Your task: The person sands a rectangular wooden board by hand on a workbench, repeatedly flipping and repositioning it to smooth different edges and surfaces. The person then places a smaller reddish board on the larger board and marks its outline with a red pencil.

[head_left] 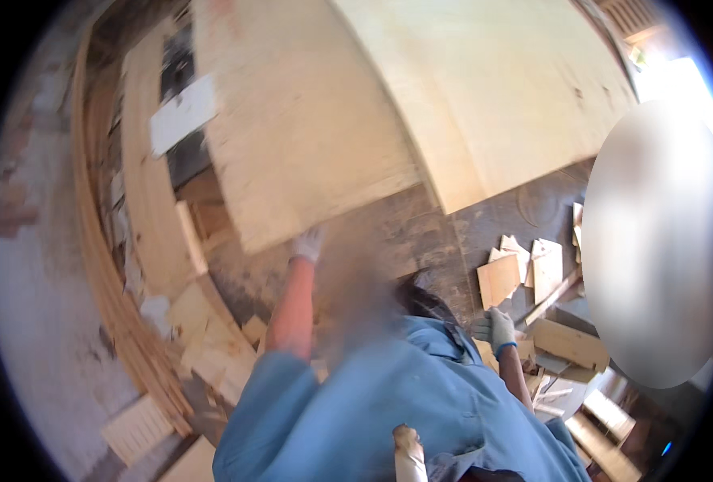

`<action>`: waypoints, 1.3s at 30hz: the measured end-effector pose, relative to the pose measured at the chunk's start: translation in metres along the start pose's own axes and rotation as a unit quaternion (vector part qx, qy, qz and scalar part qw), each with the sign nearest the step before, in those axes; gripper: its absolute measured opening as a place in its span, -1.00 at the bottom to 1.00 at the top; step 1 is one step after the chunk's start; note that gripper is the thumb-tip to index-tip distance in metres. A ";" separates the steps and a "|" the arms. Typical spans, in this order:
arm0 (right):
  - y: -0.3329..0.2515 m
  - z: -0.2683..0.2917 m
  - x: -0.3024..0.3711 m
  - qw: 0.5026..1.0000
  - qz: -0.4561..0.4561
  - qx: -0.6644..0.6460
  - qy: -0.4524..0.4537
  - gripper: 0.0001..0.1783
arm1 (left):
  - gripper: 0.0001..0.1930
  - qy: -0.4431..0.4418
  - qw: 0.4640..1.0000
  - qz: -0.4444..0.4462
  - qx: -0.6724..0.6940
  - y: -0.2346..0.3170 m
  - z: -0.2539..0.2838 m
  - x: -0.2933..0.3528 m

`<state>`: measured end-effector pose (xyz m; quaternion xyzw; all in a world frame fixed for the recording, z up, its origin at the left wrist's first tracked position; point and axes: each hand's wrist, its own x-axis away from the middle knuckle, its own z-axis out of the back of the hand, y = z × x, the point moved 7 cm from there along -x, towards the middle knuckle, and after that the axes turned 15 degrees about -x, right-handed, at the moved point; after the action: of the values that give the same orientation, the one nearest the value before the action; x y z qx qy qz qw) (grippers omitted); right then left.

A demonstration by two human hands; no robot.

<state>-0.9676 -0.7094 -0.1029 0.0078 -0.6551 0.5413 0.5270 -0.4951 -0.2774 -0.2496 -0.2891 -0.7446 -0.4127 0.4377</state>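
Observation:
My left hand (306, 243), in a pale glove and blurred, is at the near edge of a large plywood sheet (308, 120). Its fingers appear closed on that edge, though they are partly lost in the blur. A second, lighter plywood sheet (493, 88) lies to the right and overlaps the first. Lower right, my right hand (498, 329) wears a pale glove with a blue cuff. Its fingers are loosely bent, with nothing visible in them, near several small wooden pieces (498, 281).
Long wooden strips (123, 321) run along the left side. A white sheet piece (183, 114) lies on a board at upper left. Wood offcuts and an open wooden box (569, 344) crowd the lower right. A blurred-out oval covers the far right.

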 end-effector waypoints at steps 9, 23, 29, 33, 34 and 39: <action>0.015 -0.024 -0.016 0.984 -0.078 -0.161 0.017 -0.58 | -0.49 -0.371 0.862 -0.070 -0.337 -0.137 -0.163 0.125; -0.200 0.021 -0.185 0.974 0.220 0.028 -0.054 -0.60 | -0.55 -0.291 0.936 -0.021 -0.199 -0.133 -0.301 0.194; -0.374 0.035 -0.216 0.867 0.032 -0.490 -0.081 -0.53 | -0.66 -0.188 0.878 -0.247 -0.364 -0.146 -0.252 0.134; -0.431 0.054 -0.263 0.793 0.082 -0.603 -0.042 -0.32 | -0.66 -0.165 0.887 -0.261 -0.343 -0.128 -0.270 0.166; -0.443 0.049 -0.268 0.800 0.103 -0.589 -0.054 -0.31 | -0.66 -0.166 0.888 -0.262 -0.339 -0.121 -0.277 0.179; -0.480 0.042 -0.247 0.788 0.111 -0.584 -0.159 -0.35 | -0.66 -0.081 0.722 -0.409 -0.552 -0.068 -0.305 0.283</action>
<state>-0.6076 -1.0763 0.0667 -0.2881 -0.9173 0.1018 0.2555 -0.5497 -0.5559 0.0618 -0.1792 -0.4631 -0.8649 -0.0728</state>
